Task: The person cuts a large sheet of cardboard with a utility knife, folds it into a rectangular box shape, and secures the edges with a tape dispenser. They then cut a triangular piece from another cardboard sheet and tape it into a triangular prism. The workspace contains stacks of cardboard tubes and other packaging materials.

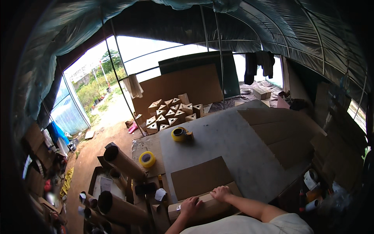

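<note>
Near edge: left hand [190,206] and right hand [221,193] press open, palms down, on a cardboard box [206,208] at the grey worktop [233,144]. Just beyond lies a flat cardboard sheet [200,177]; farther off, a yellow tape roll [179,134], then stacked small boxes [171,113].

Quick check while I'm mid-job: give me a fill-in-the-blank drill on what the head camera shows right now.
1. Both the left hand and the right hand rest on a ____ box at the near edge of the grey table.
2. The tape dispenser farther back on the table holds a ____ roll.
3. A flat cardboard sheet lies just ____ the box, farther from the person.
4. A second roll of tape sits off the table's ____ edge.

Missing words: cardboard; yellow; beyond; left
</note>
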Available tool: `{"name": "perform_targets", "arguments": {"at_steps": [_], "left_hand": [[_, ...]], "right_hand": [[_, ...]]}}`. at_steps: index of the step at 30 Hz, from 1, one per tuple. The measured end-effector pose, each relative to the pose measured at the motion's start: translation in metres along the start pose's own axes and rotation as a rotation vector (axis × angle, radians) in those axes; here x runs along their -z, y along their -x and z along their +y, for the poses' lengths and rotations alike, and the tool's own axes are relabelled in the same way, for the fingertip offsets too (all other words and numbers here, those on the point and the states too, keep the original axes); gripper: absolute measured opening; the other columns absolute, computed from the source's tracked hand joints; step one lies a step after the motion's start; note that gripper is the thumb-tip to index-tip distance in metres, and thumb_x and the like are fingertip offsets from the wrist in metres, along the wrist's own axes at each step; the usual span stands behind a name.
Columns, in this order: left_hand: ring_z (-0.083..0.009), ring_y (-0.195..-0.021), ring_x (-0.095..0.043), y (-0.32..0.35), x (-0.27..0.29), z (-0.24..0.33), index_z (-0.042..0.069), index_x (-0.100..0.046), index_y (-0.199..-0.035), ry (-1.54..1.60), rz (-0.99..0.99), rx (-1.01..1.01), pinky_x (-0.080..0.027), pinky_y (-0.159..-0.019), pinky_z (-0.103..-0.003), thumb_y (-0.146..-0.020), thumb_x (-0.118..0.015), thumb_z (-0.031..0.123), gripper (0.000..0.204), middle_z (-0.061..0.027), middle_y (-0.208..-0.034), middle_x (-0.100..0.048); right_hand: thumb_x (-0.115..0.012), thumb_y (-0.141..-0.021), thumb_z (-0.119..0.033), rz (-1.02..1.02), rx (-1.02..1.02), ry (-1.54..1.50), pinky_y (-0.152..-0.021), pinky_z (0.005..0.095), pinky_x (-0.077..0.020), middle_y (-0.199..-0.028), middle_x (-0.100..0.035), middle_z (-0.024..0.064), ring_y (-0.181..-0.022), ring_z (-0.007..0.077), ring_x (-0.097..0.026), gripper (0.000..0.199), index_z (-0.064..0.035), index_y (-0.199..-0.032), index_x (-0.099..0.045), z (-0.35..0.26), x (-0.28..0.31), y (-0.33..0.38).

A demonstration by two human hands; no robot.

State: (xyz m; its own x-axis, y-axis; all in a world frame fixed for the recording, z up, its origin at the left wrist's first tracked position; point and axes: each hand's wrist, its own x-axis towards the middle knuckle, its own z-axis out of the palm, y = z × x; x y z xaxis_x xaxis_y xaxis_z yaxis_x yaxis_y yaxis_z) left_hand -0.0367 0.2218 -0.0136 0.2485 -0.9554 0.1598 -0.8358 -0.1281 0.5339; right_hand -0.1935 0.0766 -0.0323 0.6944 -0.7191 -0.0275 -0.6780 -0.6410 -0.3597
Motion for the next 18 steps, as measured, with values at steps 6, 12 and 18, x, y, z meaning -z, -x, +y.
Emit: {"name": "perform_targets", "arguments": {"at_steps": [6, 12, 18], "left_hand": [[-0.0287, -0.097, -0.058, 0.002, -0.005, -0.005, 0.007, -0.061, -0.102, 0.003, 0.000, 0.005, -0.045, -0.085, -0.037, -0.085, -0.053, 0.039, 0.038, -0.0132, -0.103, -0.062], [-0.0294, -0.098, -0.058, 0.000, -0.011, -0.015, 0.007, -0.061, -0.103, 0.014, 0.017, -0.035, -0.045, -0.086, -0.038, -0.085, -0.052, 0.038, 0.037, -0.0132, -0.104, -0.062], [-0.0282, -0.102, -0.055, -0.003, 0.000, -0.012, 0.008, -0.059, -0.106, -0.020, 0.007, -0.019, -0.042, -0.089, -0.038, -0.084, -0.057, 0.035, 0.035, -0.0116, -0.107, -0.060]], "right_hand": [[-0.047, -0.081, -0.047, -0.030, -0.031, -0.021, -0.084, 0.0425, -0.0444, -0.094, -0.065, 0.0109, -0.092, 0.0281, -0.060, 0.040, -0.0145, -0.090, -0.068, -0.001, -0.003, 0.001], [-0.046, -0.082, -0.046, -0.050, -0.037, -0.013, -0.084, 0.0420, -0.0445, -0.095, -0.065, 0.0112, -0.092, 0.0278, -0.060, 0.039, -0.0146, -0.090, -0.068, -0.001, 0.002, -0.001], [-0.048, -0.081, -0.046, -0.004, -0.040, -0.094, -0.085, 0.0431, -0.0405, -0.091, -0.064, 0.0130, -0.092, 0.0292, -0.059, 0.039, -0.0121, -0.087, -0.067, -0.003, -0.004, -0.002]]}}
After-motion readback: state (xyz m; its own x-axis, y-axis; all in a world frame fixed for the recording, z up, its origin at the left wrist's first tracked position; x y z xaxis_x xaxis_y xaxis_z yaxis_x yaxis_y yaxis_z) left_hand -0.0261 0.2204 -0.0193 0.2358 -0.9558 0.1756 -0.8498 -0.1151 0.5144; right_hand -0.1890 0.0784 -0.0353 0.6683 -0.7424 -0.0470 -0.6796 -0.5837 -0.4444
